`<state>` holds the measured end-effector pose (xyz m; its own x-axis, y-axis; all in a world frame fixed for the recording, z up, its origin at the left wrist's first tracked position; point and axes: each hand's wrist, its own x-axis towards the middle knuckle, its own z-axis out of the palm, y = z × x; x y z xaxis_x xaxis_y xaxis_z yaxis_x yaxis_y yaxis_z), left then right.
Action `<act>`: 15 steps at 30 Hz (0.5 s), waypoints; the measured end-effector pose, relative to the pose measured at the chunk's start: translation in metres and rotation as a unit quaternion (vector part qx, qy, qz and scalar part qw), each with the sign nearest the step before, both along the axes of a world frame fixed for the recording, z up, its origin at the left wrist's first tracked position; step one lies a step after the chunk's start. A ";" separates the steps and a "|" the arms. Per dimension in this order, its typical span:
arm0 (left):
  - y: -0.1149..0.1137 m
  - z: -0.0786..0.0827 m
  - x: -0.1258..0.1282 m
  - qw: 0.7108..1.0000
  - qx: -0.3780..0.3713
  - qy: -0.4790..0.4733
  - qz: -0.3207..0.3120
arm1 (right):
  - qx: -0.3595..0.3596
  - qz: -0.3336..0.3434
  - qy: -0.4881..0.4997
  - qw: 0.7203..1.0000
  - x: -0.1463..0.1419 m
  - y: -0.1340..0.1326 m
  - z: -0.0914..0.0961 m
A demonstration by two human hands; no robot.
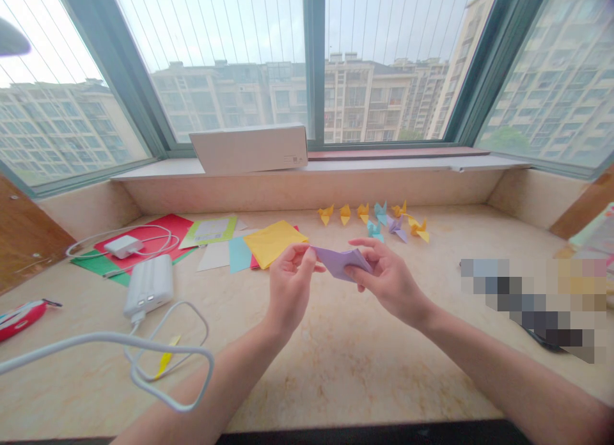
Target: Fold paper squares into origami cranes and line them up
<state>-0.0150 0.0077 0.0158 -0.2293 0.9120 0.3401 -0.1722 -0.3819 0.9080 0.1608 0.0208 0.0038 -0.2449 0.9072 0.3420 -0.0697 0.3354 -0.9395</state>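
Note:
A folded piece of purple paper [339, 263] is held in the air above the counter, between both hands. My left hand [293, 280] pinches its left corner between thumb and fingertips. Around its right end, my right hand [384, 272] is closed, thumb in front and fingers behind. Beyond the hands stand several folded paper cranes in yellow, blue and purple, among them a purple crane [397, 228] and a yellow crane [419, 229]. Left of my left hand lies yellow paper [274, 239] on top of other sheets.
On the left are a white power bank [149, 284], a white charger [123, 245] and a looping white cable [167, 346]. Red paper [165, 231] lies beneath the charger. A red-and-white tool [23, 317] rests at the far left. A white box [249, 149] stands on the sill.

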 end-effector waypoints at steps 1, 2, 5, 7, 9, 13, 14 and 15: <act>0.000 0.000 -0.001 1.000 0.003 0.005 0.003 | -0.005 0.007 0.000 1.000 0.000 -0.001 0.000; 0.001 -0.001 -0.001 1.000 0.004 0.008 0.003 | -0.010 0.012 0.001 1.000 -0.001 -0.001 0.001; 0.001 -0.001 -0.002 1.000 0.004 0.012 0.005 | -0.019 0.016 0.006 1.000 -0.001 -0.002 0.002; 0.001 0.000 -0.001 1.000 0.005 0.010 0.011 | -0.019 0.012 0.007 1.000 -0.001 -0.001 0.003; 0.000 0.001 -0.001 1.000 0.003 0.008 0.013 | -0.019 0.006 0.006 1.000 0.000 0.000 0.002; -0.003 0.004 0.001 1.000 -0.003 0.015 -0.007 | -0.013 -0.013 0.007 1.000 0.001 0.004 -0.002; -0.003 0.004 0.001 1.000 -0.003 0.016 -0.012 | -0.007 -0.020 0.005 1.000 0.001 0.004 -0.003; -0.004 0.003 0.002 1.000 -0.004 0.015 -0.015 | 0.001 -0.029 0.001 1.000 0.001 0.004 -0.004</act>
